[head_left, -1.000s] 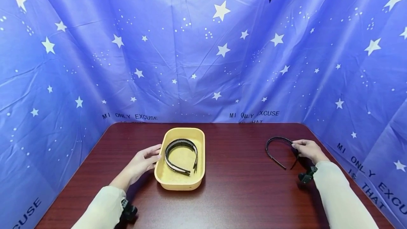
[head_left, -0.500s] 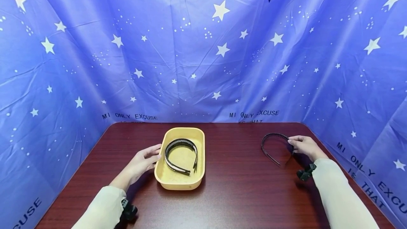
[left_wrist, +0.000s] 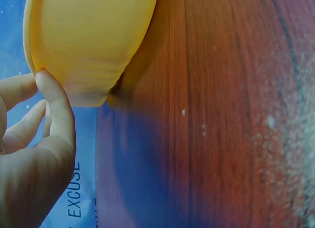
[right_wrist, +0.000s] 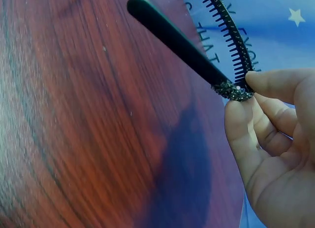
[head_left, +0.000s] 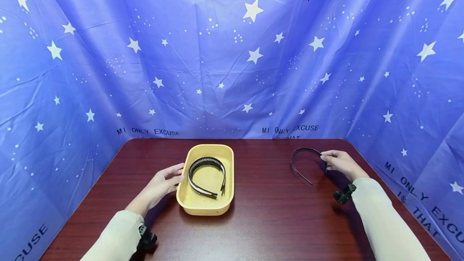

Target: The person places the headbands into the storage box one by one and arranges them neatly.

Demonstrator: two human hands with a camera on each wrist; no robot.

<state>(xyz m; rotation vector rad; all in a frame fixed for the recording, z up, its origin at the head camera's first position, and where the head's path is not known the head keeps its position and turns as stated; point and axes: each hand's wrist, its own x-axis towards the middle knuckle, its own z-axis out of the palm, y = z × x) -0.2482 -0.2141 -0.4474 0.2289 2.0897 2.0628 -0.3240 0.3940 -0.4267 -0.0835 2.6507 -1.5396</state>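
My right hand [head_left: 342, 164] pinches one side of a black toothed headband [head_left: 295, 160] between thumb and fingers, above the right part of the table. In the right wrist view the headband [right_wrist: 177, 41] shows comb teeth, a smooth dark end and glittery stones near my fingertips. At centre left stands a yellow rectangular tub [head_left: 232, 180], with a few dark headbands [head_left: 193, 167] nested together inside, their ends towards me. My left hand [head_left: 159, 186] holds the tub's left rim, thumb and finger at the edge in the left wrist view.
The dark red wooden table [head_left: 261, 212] spans the space between both arms. Blue star-printed cloth [head_left: 217, 59] hangs behind it and along both sides. Each forearm wears a black wrist camera [head_left: 344, 193].
My right hand has carried the headband up and to the left, off the spot near the table's right side. The left hand and the tub stay in place.
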